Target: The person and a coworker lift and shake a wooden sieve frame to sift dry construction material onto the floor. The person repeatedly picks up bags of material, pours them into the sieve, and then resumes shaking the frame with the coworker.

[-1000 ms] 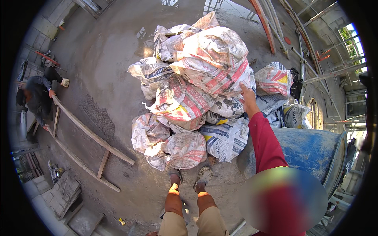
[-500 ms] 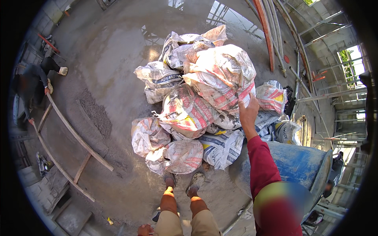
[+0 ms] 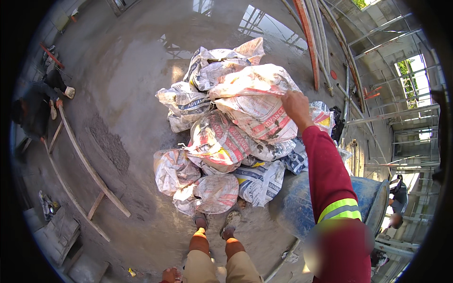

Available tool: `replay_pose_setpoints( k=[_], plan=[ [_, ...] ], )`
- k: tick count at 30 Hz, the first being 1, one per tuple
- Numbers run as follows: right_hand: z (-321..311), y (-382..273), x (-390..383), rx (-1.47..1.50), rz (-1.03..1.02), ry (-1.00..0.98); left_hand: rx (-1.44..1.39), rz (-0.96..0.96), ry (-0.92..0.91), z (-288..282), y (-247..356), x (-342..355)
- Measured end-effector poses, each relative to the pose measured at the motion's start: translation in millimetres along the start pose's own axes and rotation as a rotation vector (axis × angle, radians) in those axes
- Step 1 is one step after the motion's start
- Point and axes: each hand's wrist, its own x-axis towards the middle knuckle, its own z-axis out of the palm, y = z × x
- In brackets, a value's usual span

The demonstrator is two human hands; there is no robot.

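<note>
My right hand (image 3: 296, 109), in a dark red sleeve with a reflective band, grips the plastic of the top sack (image 3: 257, 96), a bulging white and red woven bag smeared with dirt. This sack lies on a pile of other filled sacks. Beneath it sits a red and white sack (image 3: 218, 139); a white and dark blue sack (image 3: 262, 181) lies at the near side. My left hand (image 3: 171, 275) hangs low beside my left leg, only partly in view; its fingers look loosely apart, with nothing visible in them.
A blue barrel (image 3: 295, 203) lies on its side at the right, below my arm. On the left, another person (image 3: 35, 106) holds a wooden ladder-like frame (image 3: 87, 165). Long poles (image 3: 309, 45) lie at the far right. Another person (image 3: 398, 195) is beyond the barrel.
My right hand has gone from touching the top sack with a finger extended to gripping its plastic, pulling it up into a fold. The view has shifted slightly.
</note>
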Motion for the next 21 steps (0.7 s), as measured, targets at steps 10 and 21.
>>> replay_pose_setpoints(
  k=[10,21],
  plan=[
    [-24.8,253.4,-304.8,0.858,1.487,0.147,0.3,0.364,0.137,-7.7,141.6,13.0],
    [30.9,-171.8,-649.5,1.001,0.989,-1.01,0.596,1.552,0.291,309.7,673.3,-63.1]
  ],
)
